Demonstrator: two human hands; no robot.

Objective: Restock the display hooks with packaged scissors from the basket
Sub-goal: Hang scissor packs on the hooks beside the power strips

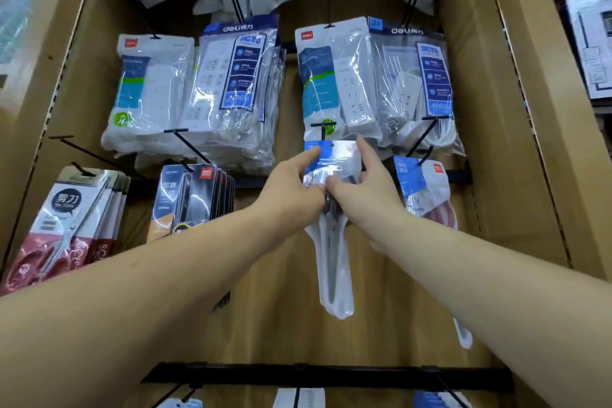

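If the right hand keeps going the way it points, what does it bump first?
Probably the bagged power strip hanging just above the right hand and its scissors pack; depth is unclear.

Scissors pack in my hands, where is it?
Head view, centre: the scissors pack is gripped by the left hand and right hand just below a black hook.
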